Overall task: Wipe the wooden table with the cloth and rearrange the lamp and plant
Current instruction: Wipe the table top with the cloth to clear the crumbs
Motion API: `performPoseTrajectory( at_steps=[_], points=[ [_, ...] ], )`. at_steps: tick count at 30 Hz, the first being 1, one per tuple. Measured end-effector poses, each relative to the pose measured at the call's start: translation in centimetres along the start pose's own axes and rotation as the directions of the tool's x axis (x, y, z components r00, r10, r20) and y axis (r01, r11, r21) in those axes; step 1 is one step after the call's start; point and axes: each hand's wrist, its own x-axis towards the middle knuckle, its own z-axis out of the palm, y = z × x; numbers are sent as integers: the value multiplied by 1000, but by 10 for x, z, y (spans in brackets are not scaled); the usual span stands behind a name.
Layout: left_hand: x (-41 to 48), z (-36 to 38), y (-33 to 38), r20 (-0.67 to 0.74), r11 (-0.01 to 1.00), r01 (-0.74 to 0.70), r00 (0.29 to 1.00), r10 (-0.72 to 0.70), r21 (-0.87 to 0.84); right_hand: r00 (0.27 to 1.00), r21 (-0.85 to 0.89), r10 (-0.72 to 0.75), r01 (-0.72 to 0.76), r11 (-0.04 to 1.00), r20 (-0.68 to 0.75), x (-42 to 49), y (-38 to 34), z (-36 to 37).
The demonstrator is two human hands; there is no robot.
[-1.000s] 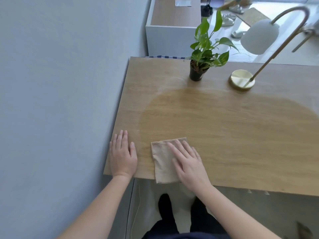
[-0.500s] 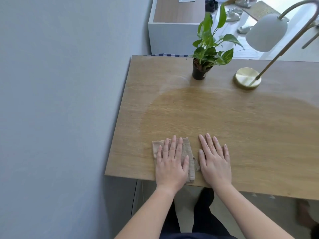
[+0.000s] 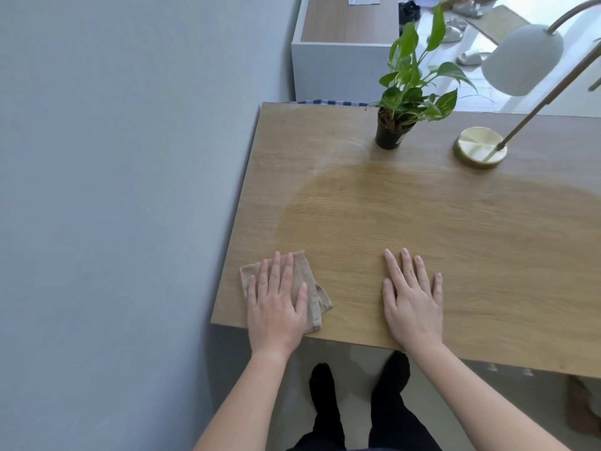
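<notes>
1. I see the left hand (image 3: 276, 307) lying flat, fingers extended, palm down on the folded beige cloth (image 3: 312, 304); it presses the cloth rather than gripping it.
2. The cloth sits at the near left corner of the wooden table (image 3: 422, 222).
3. The right hand (image 3: 411, 301) lies flat and spread on bare wood, well apart from the cloth, holding nothing.
4. The plant (image 3: 392, 133) stands upright near the far edge.
5. The lamp (image 3: 480, 148) stands to its right; its shade overhangs the far edge.
6. A darker patch covers the table centre, possibly damp.
</notes>
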Motion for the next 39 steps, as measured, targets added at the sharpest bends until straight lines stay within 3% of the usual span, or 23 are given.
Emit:
performPoseTrajectory(
  at_steps=[5, 10, 21, 26, 39],
  points=[
    [-24, -1, -33, 10, 1000, 1, 1000, -1, 27, 999, 48, -48, 49, 998, -8, 29, -45, -4],
    [2, -10, -47, 53, 994, -60, 997, 55, 87, 997, 15, 61, -62, 998, 41, 70, -86, 9],
    [60, -23, -66, 71, 984, -159, 986, 154, 82, 996, -58, 88, -88, 994, 4, 72, -92, 20],
    [97, -30, -69, 53, 988, -140, 989, 137, 57, 996, -59, 88, -88, 994, 2, 73, -92, 20],
    [14, -13, -78, 56, 984, -153, 987, 148, 87, 997, -59, 79, -79, 995, 12, 68, -92, 16]
  ],
)
